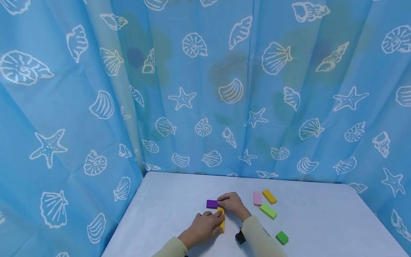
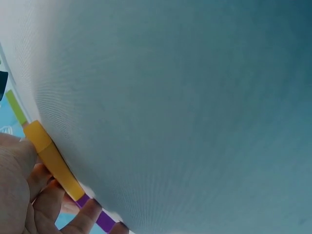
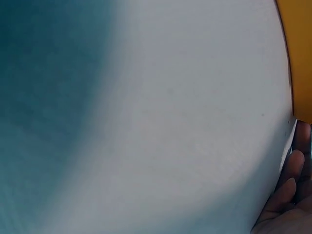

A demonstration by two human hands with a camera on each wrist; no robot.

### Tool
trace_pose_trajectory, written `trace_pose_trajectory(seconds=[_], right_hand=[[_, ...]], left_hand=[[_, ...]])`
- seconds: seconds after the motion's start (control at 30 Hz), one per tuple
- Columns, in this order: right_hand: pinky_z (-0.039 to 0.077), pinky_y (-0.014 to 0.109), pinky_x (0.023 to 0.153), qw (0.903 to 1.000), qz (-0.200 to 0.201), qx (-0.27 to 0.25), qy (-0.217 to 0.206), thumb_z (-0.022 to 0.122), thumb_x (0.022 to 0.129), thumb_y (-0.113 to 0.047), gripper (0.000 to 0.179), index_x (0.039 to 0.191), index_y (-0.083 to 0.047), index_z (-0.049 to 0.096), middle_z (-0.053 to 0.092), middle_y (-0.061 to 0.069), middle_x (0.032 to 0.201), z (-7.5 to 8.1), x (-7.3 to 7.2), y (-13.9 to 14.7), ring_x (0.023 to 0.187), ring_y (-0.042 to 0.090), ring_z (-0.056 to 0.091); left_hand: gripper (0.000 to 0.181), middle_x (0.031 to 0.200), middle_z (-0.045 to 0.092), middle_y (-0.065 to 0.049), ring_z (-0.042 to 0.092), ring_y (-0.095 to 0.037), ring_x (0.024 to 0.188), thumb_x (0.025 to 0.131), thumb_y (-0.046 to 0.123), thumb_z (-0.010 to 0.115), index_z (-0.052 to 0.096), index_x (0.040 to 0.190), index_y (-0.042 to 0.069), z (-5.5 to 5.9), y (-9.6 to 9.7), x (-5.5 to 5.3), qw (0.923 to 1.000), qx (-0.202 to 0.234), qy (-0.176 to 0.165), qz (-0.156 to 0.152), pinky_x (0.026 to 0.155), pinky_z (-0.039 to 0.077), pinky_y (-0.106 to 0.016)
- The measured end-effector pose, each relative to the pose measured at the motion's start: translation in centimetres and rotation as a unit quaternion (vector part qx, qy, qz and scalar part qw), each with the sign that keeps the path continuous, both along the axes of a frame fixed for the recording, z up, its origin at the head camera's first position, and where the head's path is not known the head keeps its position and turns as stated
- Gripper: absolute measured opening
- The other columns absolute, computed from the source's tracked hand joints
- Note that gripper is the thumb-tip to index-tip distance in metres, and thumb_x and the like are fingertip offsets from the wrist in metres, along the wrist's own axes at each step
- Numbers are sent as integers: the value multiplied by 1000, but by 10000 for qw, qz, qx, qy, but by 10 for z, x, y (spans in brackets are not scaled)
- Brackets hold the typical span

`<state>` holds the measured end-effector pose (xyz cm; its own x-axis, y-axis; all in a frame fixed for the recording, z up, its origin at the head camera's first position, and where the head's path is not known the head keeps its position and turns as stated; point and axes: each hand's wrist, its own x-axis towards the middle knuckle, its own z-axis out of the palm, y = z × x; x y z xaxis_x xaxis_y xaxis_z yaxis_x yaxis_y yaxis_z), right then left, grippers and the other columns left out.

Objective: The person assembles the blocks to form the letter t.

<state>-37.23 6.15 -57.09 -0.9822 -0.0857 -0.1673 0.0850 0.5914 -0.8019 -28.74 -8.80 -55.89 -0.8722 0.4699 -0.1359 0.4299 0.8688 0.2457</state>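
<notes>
In the head view a row of yellow blocks point(image 1: 222, 225) runs toward the person; a seam crosses the yellow row point(image 2: 54, 158) in the left wrist view. My left hand point(image 1: 204, 226) rests on the row, its fingers laid across the top and its thumb by the near end. A purple block point(image 1: 212, 204) lies crosswise at the far end. My right hand point(image 1: 233, 202) pinches the purple block's right end, partly hiding it. Yellow point(image 3: 298, 58) fills the right edge of the right wrist view, above some fingers point(image 3: 292, 168).
To the right lie a pink block point(image 1: 257, 198), an orange-yellow block point(image 1: 269, 196), a lime block point(image 1: 268, 211) and a small green block point(image 1: 282, 237). A white-covered table point(image 1: 337, 217) is bordered by blue shell-print curtains point(image 1: 199, 107).
</notes>
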Motion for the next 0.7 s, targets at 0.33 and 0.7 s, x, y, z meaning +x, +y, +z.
trace_pose_trajectory(seconds=[0.33,0.7], right_hand=[[49,54,101,10000,51,10,-22,68,93,-26,21,106,-12,75,70,8,112,6,1,1,110,31,62],[51,52,98,9999,56,71,-105,66,94,-31,28,111,-10,72,69,10,115,4,-4,11,107,30,62]], left_hand=[[48,152,46,13,55,-25,125,97,48,56,52,144,34,1,0,-3,9999,-113,57,51,96,48,-62],[48,150,48,13,57,-27,125,97,47,57,53,142,34,-2,3,-5,9999,-142,-2,59,95,49,-63]])
